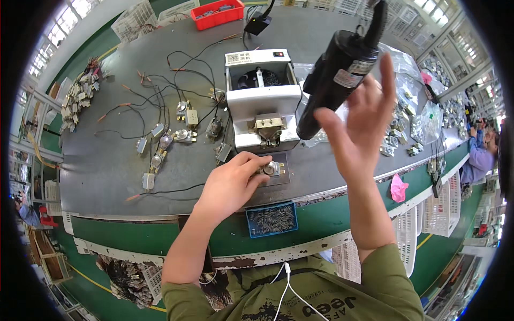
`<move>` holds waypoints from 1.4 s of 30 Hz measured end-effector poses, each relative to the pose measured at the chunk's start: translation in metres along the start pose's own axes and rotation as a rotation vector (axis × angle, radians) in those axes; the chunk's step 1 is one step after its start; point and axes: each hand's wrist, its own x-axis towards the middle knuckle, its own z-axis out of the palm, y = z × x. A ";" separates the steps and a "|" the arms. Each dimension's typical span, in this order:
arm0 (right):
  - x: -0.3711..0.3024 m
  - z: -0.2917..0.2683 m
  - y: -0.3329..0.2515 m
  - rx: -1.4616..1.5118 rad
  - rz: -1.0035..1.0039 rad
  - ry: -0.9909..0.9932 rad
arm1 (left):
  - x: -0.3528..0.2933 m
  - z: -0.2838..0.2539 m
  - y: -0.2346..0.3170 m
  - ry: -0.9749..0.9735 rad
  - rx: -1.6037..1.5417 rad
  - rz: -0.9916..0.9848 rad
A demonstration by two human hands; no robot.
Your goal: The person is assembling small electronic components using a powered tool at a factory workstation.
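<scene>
My left hand (231, 184) pinches a small part with a round clear cap and brass-coloured tabs (271, 168) between thumb and fingers. That part rests on a flat plate (282, 177) at the front of the table. My right hand (364, 120) is raised with fingers spread, beside a black electric screwdriver (334, 75) hanging on its cord. The thumb is close to the tool; whether they touch I cannot tell. Behind the plate stands a white screw feeder (263, 100) with a dark tray inside its top.
Several similar wired parts (160, 144) lie to the left. Below the plate sits a blue tray (272, 220) of small metal pieces. A red bin (217, 14) is at the back, a heap of parts (80, 96) far left, and plastic bags (426, 123) with more parts at the right.
</scene>
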 end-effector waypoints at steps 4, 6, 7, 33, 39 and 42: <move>0.006 0.005 -0.005 0.051 0.334 -0.161 | 0.003 0.011 -0.003 -0.040 0.027 -0.046; 0.001 0.007 -0.011 0.087 0.282 -0.155 | 0.004 0.016 -0.003 -0.056 0.037 -0.045; 0.002 0.009 -0.014 0.235 0.259 -0.122 | 0.004 0.018 -0.003 -0.073 0.045 -0.047; -0.021 0.034 -0.045 0.386 0.311 -0.141 | -0.009 0.032 -0.017 0.124 0.064 0.085; -0.026 0.048 -0.044 0.413 0.276 -0.035 | -0.008 0.031 -0.017 0.114 0.058 0.081; -0.031 0.043 -0.037 0.493 0.284 -0.080 | -0.008 0.032 -0.017 0.105 0.069 0.079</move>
